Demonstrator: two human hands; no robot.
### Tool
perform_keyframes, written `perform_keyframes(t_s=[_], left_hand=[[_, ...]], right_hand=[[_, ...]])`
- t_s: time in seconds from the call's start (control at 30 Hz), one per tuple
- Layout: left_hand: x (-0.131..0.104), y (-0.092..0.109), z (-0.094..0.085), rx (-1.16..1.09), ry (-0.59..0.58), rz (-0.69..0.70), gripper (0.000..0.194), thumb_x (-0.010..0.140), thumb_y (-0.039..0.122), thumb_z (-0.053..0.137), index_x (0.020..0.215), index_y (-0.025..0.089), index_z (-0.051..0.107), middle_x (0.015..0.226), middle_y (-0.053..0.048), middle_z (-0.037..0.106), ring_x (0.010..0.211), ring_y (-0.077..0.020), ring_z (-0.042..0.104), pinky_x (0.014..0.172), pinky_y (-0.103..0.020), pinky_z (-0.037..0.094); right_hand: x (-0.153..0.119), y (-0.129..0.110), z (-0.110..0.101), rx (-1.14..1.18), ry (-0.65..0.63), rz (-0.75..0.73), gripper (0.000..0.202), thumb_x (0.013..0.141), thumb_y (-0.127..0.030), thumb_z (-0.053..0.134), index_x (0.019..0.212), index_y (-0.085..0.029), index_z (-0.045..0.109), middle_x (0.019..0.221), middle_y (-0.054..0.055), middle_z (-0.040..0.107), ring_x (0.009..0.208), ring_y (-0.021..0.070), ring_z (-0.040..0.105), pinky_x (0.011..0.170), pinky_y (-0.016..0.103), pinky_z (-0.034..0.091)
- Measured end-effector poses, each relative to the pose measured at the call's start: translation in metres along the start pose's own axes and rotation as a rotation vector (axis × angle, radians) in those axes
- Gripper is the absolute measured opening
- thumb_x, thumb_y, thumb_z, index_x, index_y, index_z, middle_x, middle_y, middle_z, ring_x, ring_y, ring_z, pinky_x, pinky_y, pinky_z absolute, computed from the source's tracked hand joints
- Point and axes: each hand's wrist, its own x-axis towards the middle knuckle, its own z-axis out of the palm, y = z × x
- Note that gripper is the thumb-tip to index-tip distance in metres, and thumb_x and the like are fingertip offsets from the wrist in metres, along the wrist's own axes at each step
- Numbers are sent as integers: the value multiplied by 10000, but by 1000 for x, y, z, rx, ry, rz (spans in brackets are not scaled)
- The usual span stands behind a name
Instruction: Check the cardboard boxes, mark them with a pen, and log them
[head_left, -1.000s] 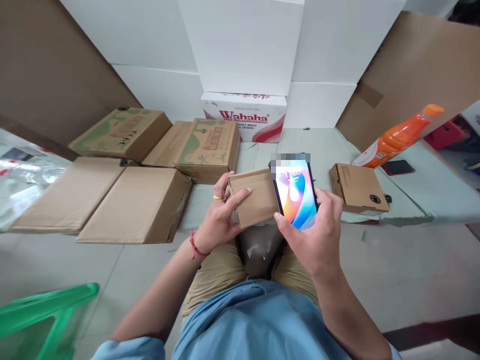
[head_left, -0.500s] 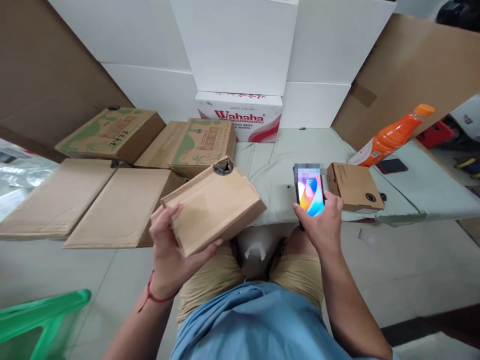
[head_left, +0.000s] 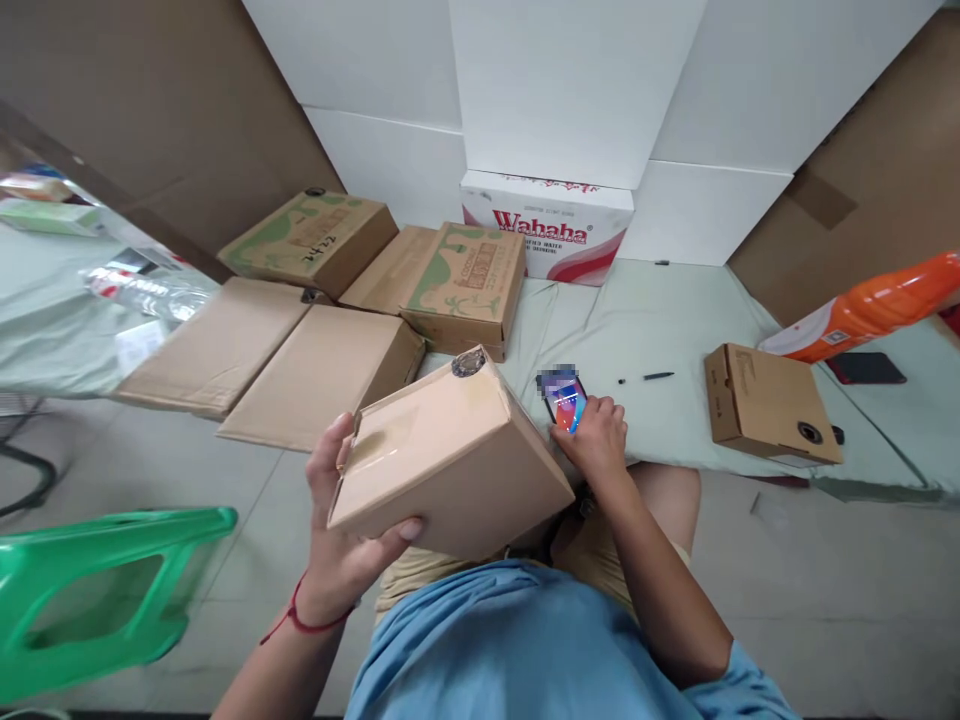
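Observation:
My left hand (head_left: 352,530), with a red string on its wrist, grips a tilted brown cardboard box (head_left: 450,460) by its left end. A dark round patch marks the box's top edge. My right hand (head_left: 596,435) holds a phone (head_left: 565,400) with a lit, colourful screen, just right of the box. A pen (head_left: 659,376) and a tiny black piece (head_left: 621,381) lie on the green cloth to the right of the phone.
Green-printed cartons (head_left: 307,240) with opened flaps (head_left: 322,370) stand at the left. Behind is a white Wahaha box (head_left: 551,228). At the right are a small brown box (head_left: 772,400), an orange bottle (head_left: 870,310) and a dark phone (head_left: 866,368). A green stool (head_left: 112,590) stands lower left.
The view has swung, shifting the table items. The held box has tipped so more of its side shows. My right hand and the phone have moved closer to the box, and the pen has come into sight.

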Motion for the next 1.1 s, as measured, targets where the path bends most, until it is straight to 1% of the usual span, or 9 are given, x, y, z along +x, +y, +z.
perform_keyframes(t_s=[0.1, 0.17, 0.3, 0.43, 0.53, 0.67, 0.8, 0.97, 1.1], left_hand=[[1, 0, 0, -62, -37, -102, 1104, 767, 770, 888, 1684, 323, 466, 1612, -160, 516, 1387, -423, 605, 1164, -586, 554], [4, 1, 6, -112, -57, -166, 1105, 749, 809, 873, 1652, 296, 494, 1576, -166, 560, 1396, -435, 611, 1165, -577, 559], [14, 8, 30, -310, -100, -391, 1104, 722, 810, 881, 1604, 272, 495, 1555, -171, 601, 1361, -427, 651, 1087, -528, 615], [29, 18, 64, -512, -152, -650, 1073, 739, 753, 881, 1583, 249, 450, 1459, -161, 668, 1269, -394, 704, 965, -467, 661], [40, 23, 92, -537, -231, -732, 1051, 764, 723, 880, 1578, 230, 435, 1429, -153, 690, 1298, -387, 697, 985, -450, 651], [47, 25, 116, -570, -316, -674, 1055, 843, 788, 784, 1646, 251, 359, 1572, -182, 593, 1426, -381, 632, 1061, -461, 630], [43, 23, 118, -598, -411, -687, 913, 919, 793, 706, 1610, 262, 433, 1570, -197, 561, 1460, -367, 606, 1042, -489, 649], [24, 12, 100, -423, -507, -732, 631, 893, 709, 800, 1248, 200, 689, 1298, -141, 724, 1252, -321, 716, 1027, -467, 630], [3, 0, 82, -325, -476, -792, 645, 878, 752, 780, 1165, 178, 719, 1166, -117, 753, 1117, -298, 747, 990, -468, 628]], right_hand=[[1, 10, -4, 175, 42, -56, 681, 914, -557, 778, 1389, -91, 632, 1380, 260, 635, 1304, 408, 572, 1064, 570, 535], [-6, 27, -14, 491, 0, -126, 728, 951, -638, 718, 1462, -132, 605, 1407, 238, 653, 1329, 368, 603, 1081, 565, 553], [-43, 70, -50, 1107, -471, -291, 1029, 915, -883, 644, 1696, -257, 405, 1599, 204, 595, 1460, 326, 623, 1148, 554, 560], [-87, 92, -73, 1159, -721, -321, 1432, 631, -829, 945, 1783, -325, 262, 1831, 179, 327, 1692, 382, 356, 1342, 613, 341], [-110, 92, -70, 1228, -642, -151, 1256, 766, -690, 950, 1772, -326, 292, 1800, 161, 404, 1658, 355, 430, 1341, 597, 364], [-111, 98, -63, 1332, -323, 49, 861, 880, -564, 860, 1621, -275, 528, 1576, 157, 666, 1470, 358, 641, 1251, 614, 494], [-50, 122, -93, 1346, 71, 218, 683, 844, -628, 787, 1393, -242, 664, 1317, 151, 758, 1280, 386, 711, 1013, 608, 639], [95, 153, -153, 1153, 224, 371, 559, 876, -481, 738, 1352, -231, 584, 1317, 153, 655, 1020, 271, 665, 820, 529, 663], [191, 163, -172, 989, 265, 396, 653, 888, -500, 764, 1414, -169, 561, 1386, 221, 597, 1100, 289, 646, 775, 493, 642]])
